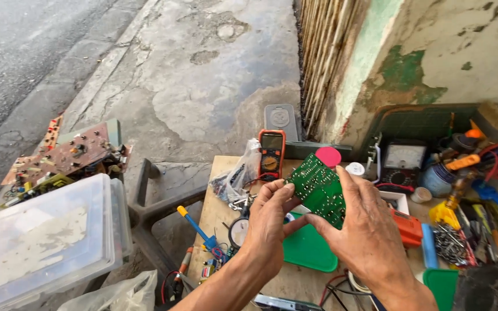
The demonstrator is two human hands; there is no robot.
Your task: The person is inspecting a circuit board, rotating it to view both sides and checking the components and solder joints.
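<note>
While both hands are up over the table, this is what shows:

Board: a green circuit board [318, 189] is held up in the air, tilted, solder side w/ tiny silver dots facing the camera. It sits at the middle of the view, above the wooden table [213, 201].

Left hand: the left hand [267, 224] pinches the board's 9 o'clock edge w/ thumb and fingertips pressed together on it.

Right hand: the right hand [364, 230] grips the board's 4 o'clock side, thumb under, fingers laid along the edge, closed on it.

Orange meter: an orange and black meter [271, 154] stands at 11 o'clock from the board, near it but not touching.

Pink cap: a round pink cap [328, 156] peeks out just past the board's 12 o'clock edge.

Grey meter: a grey dial meter [402, 161] leans at 2 o'clock, by the peeling wall [433, 52].

Green lid: a flat green lid [309, 250] lies on the table at 6 o'clock, under the hands.

Tools: a heap of tools and wires [474, 196] fills the 3 o'clock side.

Blue driver: a blue screwdriver w/ yellow end [197, 229] lies at 8 o'clock.

Plastic box: a clear box [41, 242] sits far off at 9 o'clock, w/ old brown boards [76, 152] behind it.
</note>
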